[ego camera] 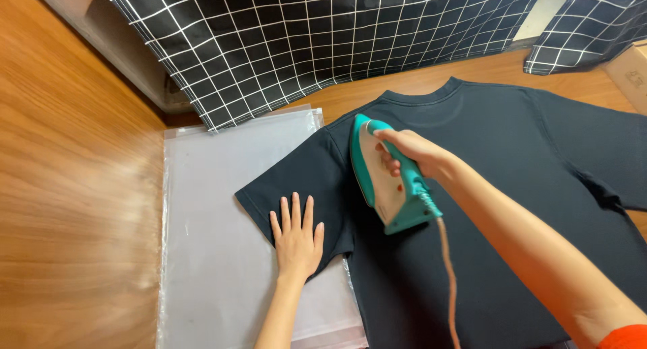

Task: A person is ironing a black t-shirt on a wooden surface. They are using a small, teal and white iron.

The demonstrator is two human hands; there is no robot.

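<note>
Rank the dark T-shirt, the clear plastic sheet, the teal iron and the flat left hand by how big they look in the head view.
1. T-shirt, largest, though cut off at the frame edge.
2. Plastic sheet, partly hidden under the shirt.
3. Iron, gripped by the right hand.
4. Left hand, smallest, pressed flat on the sleeve; close to the iron's size.

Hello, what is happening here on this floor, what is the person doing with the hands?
A person is ironing a dark T-shirt spread on a wooden floor. The right hand grips the handle of a teal and white iron, which sits on the shirt near the shoulder. The left hand lies flat on the sleeve, which rests on a stack of clear plastic bags. A black checked cloth lies behind.
</note>
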